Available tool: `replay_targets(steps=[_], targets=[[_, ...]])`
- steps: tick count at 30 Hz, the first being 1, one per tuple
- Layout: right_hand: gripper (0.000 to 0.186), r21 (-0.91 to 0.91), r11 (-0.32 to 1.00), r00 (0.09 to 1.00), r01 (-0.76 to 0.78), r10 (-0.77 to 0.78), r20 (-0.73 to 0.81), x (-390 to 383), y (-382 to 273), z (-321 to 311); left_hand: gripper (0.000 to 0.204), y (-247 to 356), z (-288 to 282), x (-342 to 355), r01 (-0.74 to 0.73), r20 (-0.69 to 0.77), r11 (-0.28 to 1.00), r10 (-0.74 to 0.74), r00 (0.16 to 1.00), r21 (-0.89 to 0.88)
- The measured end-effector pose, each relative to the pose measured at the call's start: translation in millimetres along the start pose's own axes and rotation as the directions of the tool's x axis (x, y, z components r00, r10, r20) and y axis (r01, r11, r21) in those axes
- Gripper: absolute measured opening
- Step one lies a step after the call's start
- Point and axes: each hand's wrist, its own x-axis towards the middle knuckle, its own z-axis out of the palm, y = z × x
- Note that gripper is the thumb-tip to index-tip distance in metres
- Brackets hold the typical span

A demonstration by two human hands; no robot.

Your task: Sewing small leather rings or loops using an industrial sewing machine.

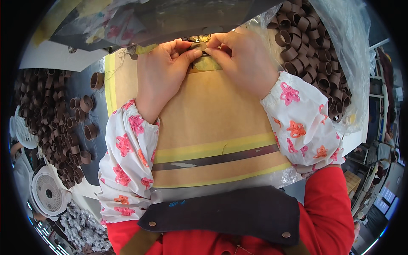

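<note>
Left hand (163,70) and right hand (244,61) pinch a small, mostly hidden dark piece (205,54) at twelve o'clock; at six, a dark apron flap (229,212) bears blue scrawl (177,203).

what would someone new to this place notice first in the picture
Probably the white flowered sleeves, the left sleeve and right sleeve, bright against the tan surface between them. Next, the brown rings, in a big left heap on a dark surface and a right heap by clear plastic. At top centre, the left hand and right hand come close together in warm light.
</note>
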Motion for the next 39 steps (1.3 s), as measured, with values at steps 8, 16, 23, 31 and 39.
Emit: replay_targets(steps=[8,16,23,31,39], targets=[[0.007,-0.143,0.990,1.000,-0.016,0.019,0.018,3,-4,-4,0.020,2,-3,2,-0.012,0.045,0.999,0.014,0.999,-0.047],[0.010,-0.064,0.997,0.999,0.037,-0.037,0.006,1,6,-3,0.017,1,0,2,-0.024,0.043,0.998,0.027,0.999,-0.064],[0.009,-0.085,0.996,0.999,0.030,-0.027,0.037,2,1,6,0.017,-6,-4,-3,-0.013,0.016,0.996,0.015,1.000,-0.085],[0.005,-0.080,0.996,0.997,0.034,-0.029,0.066,1,16,19,0.021,3,-3,3,-0.138,-0.044,0.987,0.142,0.989,0.081],[0.010,0.159,0.984,0.976,-0.080,0.045,0.211,-17,-7,-3,0.020,-22,-16,-7,-0.297,0.329,0.955,0.272,0.904,0.025]])
